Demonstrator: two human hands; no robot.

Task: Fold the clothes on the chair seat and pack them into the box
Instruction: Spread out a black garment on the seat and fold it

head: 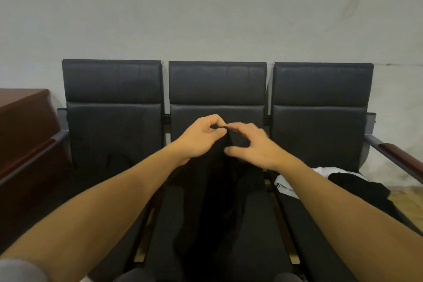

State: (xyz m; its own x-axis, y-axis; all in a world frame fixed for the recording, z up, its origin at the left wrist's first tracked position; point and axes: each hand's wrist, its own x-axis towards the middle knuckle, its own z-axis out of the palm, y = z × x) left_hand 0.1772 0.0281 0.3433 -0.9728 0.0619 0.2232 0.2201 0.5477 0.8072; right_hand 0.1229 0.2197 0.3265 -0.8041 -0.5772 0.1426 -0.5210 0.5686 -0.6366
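A black garment [215, 190] hangs lifted above the middle chair seat [258, 236], its lower part draping down onto the seat. My left hand [201, 137] pinches its top edge between thumb and fingers. My right hand [254, 144] is beside it, index finger at the same top edge and thumb spread below, touching the cloth. On the right chair seat lie a white garment [288, 181] and another black garment [359, 188] in a loose heap. No box is in view.
Three dark padded chairs stand in a row against a pale wall [206, 7]. A reddish-brown wooden cabinet [25, 117] is at the left. The right chair's wooden armrest [398, 151] juts forward. Wooden floor shows at the right edge.
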